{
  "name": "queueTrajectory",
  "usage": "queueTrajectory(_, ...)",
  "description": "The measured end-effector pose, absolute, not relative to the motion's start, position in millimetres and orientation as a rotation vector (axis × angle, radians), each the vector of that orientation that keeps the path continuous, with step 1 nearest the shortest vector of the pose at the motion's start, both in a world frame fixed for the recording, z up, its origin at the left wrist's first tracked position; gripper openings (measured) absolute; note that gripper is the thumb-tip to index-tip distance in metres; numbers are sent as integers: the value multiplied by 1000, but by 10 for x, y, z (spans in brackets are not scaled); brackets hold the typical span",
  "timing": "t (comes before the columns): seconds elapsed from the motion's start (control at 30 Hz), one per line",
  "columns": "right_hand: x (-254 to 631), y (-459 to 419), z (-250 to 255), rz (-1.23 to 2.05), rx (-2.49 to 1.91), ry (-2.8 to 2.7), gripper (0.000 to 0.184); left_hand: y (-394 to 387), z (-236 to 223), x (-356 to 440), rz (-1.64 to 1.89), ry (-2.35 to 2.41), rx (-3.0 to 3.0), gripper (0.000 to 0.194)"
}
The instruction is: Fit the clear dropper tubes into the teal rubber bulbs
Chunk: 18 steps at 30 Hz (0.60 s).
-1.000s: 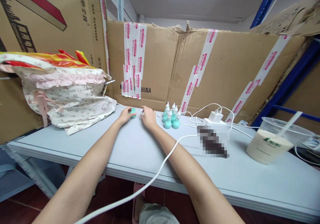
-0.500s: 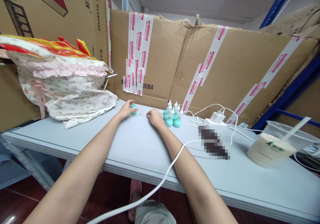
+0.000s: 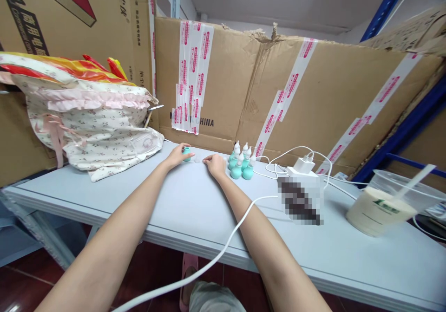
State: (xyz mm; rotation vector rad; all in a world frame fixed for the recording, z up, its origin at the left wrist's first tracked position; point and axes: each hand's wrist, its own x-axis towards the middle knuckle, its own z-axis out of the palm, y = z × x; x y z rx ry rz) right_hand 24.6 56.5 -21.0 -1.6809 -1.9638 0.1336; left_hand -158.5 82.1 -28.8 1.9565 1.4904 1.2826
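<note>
My left hand (image 3: 177, 156) has its thumb and fingers around a teal rubber bulb (image 3: 187, 153), which stands upright on the table with its open top facing up. Just right of that bulb lies a small clear or whitish piece (image 3: 197, 159), too small to make out. My right hand (image 3: 215, 165) rests on the table beside this piece, thumb and fingertips pressed together. Whatever the pinch may hold is hidden. Close to the right of that hand stands a cluster of several teal bulbs (image 3: 236, 172), many topped with white pointed nozzles (image 3: 246, 147).
Cardboard panels (image 3: 216, 80) with tape rise behind the grey table (image 3: 195, 200). A floral cloth bag (image 3: 104, 131) lies at the left. To the right are a white charger (image 3: 304, 164), cables and a plastic cup (image 3: 379, 210) of drink. One white cable (image 3: 223, 256) crosses my right forearm.
The view has shifted very slightly. Both hands keep nearly the same places, the left still around the bulb and the right still pinched near the small piece.
</note>
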Motion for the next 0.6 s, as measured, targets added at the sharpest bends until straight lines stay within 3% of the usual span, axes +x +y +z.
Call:
queueTrajectory(0.1,274,574,-193,26,-1652,-1944,27,803,-276,-1583,1266,1501,1951,54)
queueTrajectory(0.27,339,562,-143,-468,-1641,-2044,36,658,-125,-1513,1329,1551,2223,52)
queueTrajectory(0.43,326,565,-159,-376,-1945,-2099,30,448,40,-1325,1204,1501,2779,31)
queueTrajectory(0.6,308,568,-155,-399,-1871,-2112,32,474,-17,-1314,958,1462,2963,23)
